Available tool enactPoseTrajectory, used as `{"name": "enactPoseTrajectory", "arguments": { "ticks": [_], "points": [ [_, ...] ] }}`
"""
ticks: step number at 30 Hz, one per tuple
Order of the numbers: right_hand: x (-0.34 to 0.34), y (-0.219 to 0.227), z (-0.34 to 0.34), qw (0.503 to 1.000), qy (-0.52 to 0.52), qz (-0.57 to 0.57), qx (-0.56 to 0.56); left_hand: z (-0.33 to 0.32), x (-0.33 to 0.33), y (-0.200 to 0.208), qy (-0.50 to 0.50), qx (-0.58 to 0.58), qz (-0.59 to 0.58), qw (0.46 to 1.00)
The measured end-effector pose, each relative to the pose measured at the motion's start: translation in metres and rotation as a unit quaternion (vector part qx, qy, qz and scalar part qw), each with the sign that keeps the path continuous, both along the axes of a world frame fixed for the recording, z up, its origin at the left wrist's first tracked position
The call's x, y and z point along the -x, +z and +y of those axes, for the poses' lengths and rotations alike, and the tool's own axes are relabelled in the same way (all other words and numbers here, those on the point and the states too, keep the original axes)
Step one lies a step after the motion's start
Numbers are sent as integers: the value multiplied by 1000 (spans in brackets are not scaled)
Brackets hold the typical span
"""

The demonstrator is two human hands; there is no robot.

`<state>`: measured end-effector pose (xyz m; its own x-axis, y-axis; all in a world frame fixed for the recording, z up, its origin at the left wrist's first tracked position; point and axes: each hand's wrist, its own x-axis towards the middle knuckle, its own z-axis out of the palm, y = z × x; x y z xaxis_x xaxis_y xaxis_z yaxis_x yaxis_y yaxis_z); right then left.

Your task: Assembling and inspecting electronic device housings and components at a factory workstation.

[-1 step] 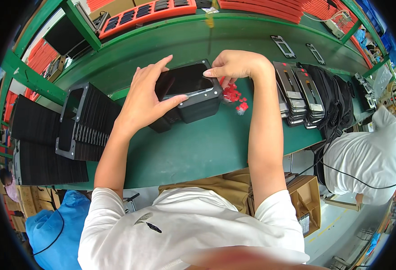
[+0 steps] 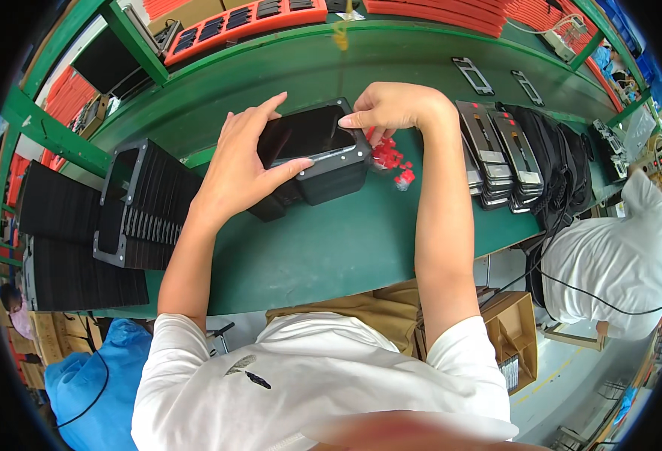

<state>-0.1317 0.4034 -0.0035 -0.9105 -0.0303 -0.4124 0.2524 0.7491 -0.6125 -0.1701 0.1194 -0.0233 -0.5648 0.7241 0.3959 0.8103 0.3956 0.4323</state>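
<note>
A black, glossy phone screen (image 2: 305, 134) lies in the top frame of a stack of dark frames (image 2: 336, 184) with metal studs at the corners. My left hand (image 2: 242, 161) spans its left end, the thumb along the near edge and the fingers at the far side. At the right end, my right hand (image 2: 400, 109) is closed, its thumb on the screen's corner and the other fingers curled down beside the frame. Small red pieces (image 2: 391, 156) lie on the green table (image 2: 308, 255) under that hand.
Stacked black frames (image 2: 147, 203) stand at the left, beside tall dark stacks (image 2: 83, 263). Metal plates (image 2: 496, 158) and a black bag (image 2: 545, 158) are at the right. An orange tray (image 2: 244, 26) sits on the shelf behind. A person in white (image 2: 601, 263) is at the right.
</note>
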Motion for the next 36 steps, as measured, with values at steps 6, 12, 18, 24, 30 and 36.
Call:
{"name": "enactPoseTrajectory", "arguments": {
  "ticks": [6, 12, 18, 24, 30, 36],
  "points": [
    [-2, 6, -3, 999, 6, 4, -33, 0, 2, 3, 1, 7, -27, 1000],
    [-4, 7, -4, 1000, 6, -1, -30, 0, 2, 1, -1, 8, -7, 1000],
    [-4, 7, -5, 1000, 1, -3, -25, -1, 0, 3, 1, 21, -5, 1000],
    [-4, 6, -4, 1000, 1, 2, -22, -1, 2, 3, -17, 10, 13, 1000],
    [-3, 5, -3, 1000, 16, 2, -10, 3, -2, 5, -26, -4, 7, 1000],
    [2, 0, -2, 1000, 14, -6, -7, -5, -8, 16, 5, 6, 22, 1000]
  ]
}}
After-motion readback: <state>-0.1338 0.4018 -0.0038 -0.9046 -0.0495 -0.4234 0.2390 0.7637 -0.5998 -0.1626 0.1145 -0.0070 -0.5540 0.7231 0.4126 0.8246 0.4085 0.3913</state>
